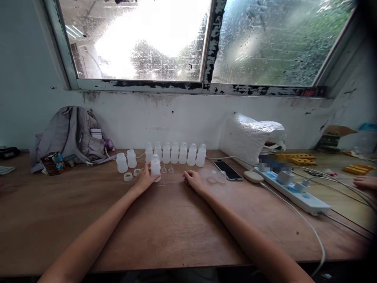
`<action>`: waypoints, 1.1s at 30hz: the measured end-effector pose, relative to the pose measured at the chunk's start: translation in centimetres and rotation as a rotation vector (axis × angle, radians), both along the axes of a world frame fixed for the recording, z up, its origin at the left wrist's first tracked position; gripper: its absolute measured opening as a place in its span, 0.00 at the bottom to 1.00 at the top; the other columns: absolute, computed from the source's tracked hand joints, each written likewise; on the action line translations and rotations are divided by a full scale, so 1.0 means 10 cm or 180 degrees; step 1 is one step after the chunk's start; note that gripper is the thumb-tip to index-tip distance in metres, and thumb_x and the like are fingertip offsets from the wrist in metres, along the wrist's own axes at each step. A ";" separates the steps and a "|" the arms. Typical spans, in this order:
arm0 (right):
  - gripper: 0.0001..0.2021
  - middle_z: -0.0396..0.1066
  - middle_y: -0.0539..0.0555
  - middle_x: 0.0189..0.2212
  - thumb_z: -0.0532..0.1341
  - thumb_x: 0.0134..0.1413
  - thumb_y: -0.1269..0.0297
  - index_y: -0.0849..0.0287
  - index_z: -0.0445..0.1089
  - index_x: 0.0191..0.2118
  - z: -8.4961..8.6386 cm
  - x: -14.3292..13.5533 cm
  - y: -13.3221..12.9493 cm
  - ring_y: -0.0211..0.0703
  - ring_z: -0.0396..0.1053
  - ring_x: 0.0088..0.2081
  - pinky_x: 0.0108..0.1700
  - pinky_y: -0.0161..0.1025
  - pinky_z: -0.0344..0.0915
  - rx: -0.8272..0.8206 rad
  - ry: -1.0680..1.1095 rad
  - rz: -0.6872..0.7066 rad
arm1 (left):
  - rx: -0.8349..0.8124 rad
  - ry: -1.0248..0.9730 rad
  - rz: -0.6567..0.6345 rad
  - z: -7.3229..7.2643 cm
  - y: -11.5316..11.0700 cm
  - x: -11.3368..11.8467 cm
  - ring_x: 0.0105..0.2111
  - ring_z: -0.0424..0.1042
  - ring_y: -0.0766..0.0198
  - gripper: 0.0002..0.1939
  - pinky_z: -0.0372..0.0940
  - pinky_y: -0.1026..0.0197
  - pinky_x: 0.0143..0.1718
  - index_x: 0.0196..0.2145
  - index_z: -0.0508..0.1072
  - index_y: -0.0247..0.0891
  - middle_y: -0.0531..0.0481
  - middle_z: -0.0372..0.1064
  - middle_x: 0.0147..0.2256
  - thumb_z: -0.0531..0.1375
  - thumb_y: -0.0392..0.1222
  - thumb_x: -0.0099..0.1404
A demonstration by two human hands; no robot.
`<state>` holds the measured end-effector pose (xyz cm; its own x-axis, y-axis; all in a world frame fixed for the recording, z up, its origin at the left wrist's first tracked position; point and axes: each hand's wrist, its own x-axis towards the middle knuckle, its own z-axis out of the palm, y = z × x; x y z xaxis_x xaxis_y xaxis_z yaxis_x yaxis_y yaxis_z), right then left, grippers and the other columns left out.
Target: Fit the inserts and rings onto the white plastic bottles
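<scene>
My left hand (143,179) is wrapped round a white baby bottle (155,169), which stands upright on the table with a clear cap on top. On the tabletop to the right, my right hand (193,180) rests with its fingers curled in, and nothing shows in them. Two clear bottle nipples (171,169) stand just beyond the held bottle. Behind them is a row of several capped baby bottles (183,154). Left of my left hand are two open bottles (121,163) and two white collar rings (127,176). Two clear caps (220,177) lie right of my right hand.
A phone (228,170) lies on the right, near a round pale device (253,177) and a white power strip (294,192) with trailing cables. A backpack (70,137) and small box (53,163) stand left. A silvery bag (247,135) leans by the wall. Another person's hand (365,182) shows far right.
</scene>
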<state>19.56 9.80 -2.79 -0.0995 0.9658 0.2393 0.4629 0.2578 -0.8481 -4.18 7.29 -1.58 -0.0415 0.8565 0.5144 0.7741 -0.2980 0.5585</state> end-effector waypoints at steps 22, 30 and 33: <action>0.14 0.64 0.50 0.16 0.49 0.48 0.59 0.61 0.65 0.22 -0.01 -0.03 -0.08 0.38 0.61 0.22 0.27 0.32 0.55 0.0628 -0.0470 -0.0004 | 0.0385 0.2312 -0.0044 1.06 0.10 -0.20 0.37 0.62 0.56 0.17 0.56 0.60 0.34 0.35 0.67 0.38 0.47 0.67 0.32 0.52 0.53 0.55; 0.11 0.65 0.50 0.17 0.51 0.46 0.62 0.61 0.64 0.20 -0.03 -0.02 -0.06 0.37 0.60 0.22 0.25 0.32 0.53 0.0695 -0.0439 -0.0002 | 0.0125 0.2192 0.0455 1.30 0.38 -0.42 0.41 0.62 0.54 0.17 0.50 0.53 0.41 0.36 0.67 0.39 0.46 0.69 0.34 0.52 0.53 0.55; 0.11 0.65 0.51 0.17 0.51 0.46 0.63 0.61 0.64 0.20 -0.04 -0.02 -0.05 0.37 0.60 0.22 0.25 0.32 0.53 0.0694 -0.0460 -0.0039 | -0.0123 0.2179 0.0526 1.35 0.55 -0.49 0.41 0.61 0.53 0.18 0.49 0.51 0.42 0.38 0.67 0.39 0.46 0.69 0.35 0.52 0.53 0.55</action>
<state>19.31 9.27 -3.16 -0.1363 0.8944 0.4260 0.5795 0.4208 -0.6979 -9.07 12.76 11.94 0.1494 0.8851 0.4408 0.9888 -0.1358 -0.0624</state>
